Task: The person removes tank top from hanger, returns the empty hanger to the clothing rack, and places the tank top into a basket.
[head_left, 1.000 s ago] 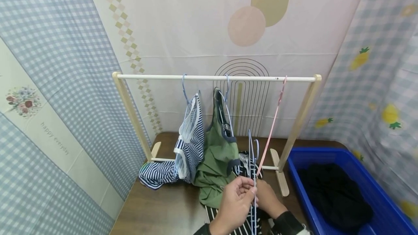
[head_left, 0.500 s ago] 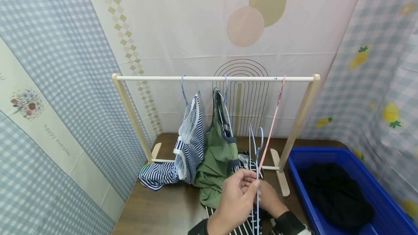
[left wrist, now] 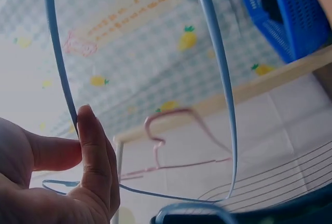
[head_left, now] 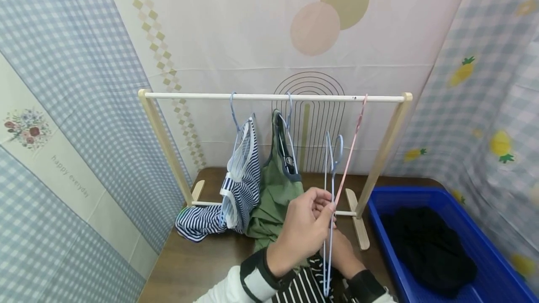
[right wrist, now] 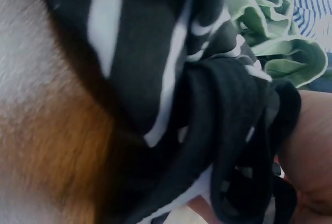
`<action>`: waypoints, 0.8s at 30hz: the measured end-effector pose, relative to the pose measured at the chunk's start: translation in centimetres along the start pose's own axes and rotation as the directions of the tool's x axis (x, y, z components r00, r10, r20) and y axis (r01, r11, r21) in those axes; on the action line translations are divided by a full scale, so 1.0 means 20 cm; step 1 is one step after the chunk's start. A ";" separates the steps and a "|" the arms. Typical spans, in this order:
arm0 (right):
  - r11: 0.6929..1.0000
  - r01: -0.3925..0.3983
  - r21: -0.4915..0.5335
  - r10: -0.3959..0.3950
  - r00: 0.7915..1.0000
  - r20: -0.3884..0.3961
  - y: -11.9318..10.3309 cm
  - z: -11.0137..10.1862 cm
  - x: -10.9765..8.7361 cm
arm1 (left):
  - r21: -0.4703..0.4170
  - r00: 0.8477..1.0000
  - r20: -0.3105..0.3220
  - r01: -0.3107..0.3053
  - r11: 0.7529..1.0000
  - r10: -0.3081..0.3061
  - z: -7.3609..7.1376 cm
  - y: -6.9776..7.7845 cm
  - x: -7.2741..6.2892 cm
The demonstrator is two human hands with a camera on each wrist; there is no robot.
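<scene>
My left hand [head_left: 304, 226] pinches a light blue clothes hanger [left wrist: 221, 58] between thumb and fingers. Its hook points up in the head view, just left of a pink hanger [head_left: 355, 141] on the rail. Lower and behind it, my right hand [head_left: 342, 252] is partly hidden by the blue hanger. That hand grips a black garment with white stripes [right wrist: 137, 73], bunched in folds beside the fingers in the right wrist view. A green sleeveless top [head_left: 273, 200] and a blue-and-white striped garment [head_left: 248, 176] hang to the left on blue hangers.
A white-railed wooden rack [head_left: 189, 97] stands across the back of the brown table [head_left: 198, 265]. To the right is a blue plastic basket [head_left: 379, 228] with a black garment [head_left: 429, 251] inside. Patterned cloth curtains [head_left: 236, 22] enclose the back and sides.
My left hand has moved up and toward the rack, raising the blue hanger. It now covers part of the green top. My right hand stays low with the striped garment.
</scene>
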State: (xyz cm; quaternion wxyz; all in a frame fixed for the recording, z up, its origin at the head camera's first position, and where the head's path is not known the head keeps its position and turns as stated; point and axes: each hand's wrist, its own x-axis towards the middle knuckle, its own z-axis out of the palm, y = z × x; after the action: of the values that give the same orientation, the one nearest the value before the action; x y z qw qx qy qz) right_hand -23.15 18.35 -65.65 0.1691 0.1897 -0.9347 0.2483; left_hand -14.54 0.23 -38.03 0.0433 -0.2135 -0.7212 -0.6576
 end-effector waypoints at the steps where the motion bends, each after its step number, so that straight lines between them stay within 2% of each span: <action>1: 1.000 0.006 0.017 -0.006 1.000 0.001 -0.01 -0.01 0.00 | 0.009 1.000 -0.004 -0.005 1.000 0.005 -0.01 0.01 0.02; 3: 0.998 0.013 0.065 -0.014 1.000 0.018 -0.03 -0.03 0.01 | 0.017 1.000 -0.014 0.000 1.000 0.000 -0.03 0.03 0.07; 5: 0.997 -0.018 0.077 0.014 0.998 0.055 -0.06 -0.06 0.01 | 0.019 1.000 -0.025 0.009 1.000 -0.009 -0.05 0.04 0.12; 9: 0.993 -0.113 0.019 0.110 0.990 0.092 -0.19 -0.13 0.02 | 0.047 0.999 -0.045 0.022 0.999 -0.020 -0.08 0.06 0.22; 12: 0.976 -0.212 -0.043 0.216 0.966 0.145 -0.31 -0.21 0.04 | 0.083 0.998 -0.057 0.022 0.996 -0.017 -0.09 0.08 0.28; 15: 0.953 -0.287 -0.099 0.301 0.934 0.190 -0.35 -0.23 0.05 | 0.124 0.997 -0.073 0.013 0.992 -0.004 -0.10 0.11 0.31; 18: 0.942 -0.308 -0.132 0.329 0.926 0.188 -0.36 -0.24 0.06 | 0.164 0.996 -0.087 -0.007 0.986 0.022 -0.11 0.13 0.36; 24: 0.954 -0.259 -0.152 0.287 0.935 0.208 -0.37 -0.22 0.07 | 0.241 0.992 -0.118 -0.009 0.970 0.038 -0.11 0.14 0.47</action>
State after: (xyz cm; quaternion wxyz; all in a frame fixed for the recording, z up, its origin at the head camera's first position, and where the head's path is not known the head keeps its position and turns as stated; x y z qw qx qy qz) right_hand -20.11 14.38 -58.51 0.0359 0.0744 -0.9786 0.1883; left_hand -22.56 0.51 -31.89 0.1205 -0.1746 -0.7888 -0.5768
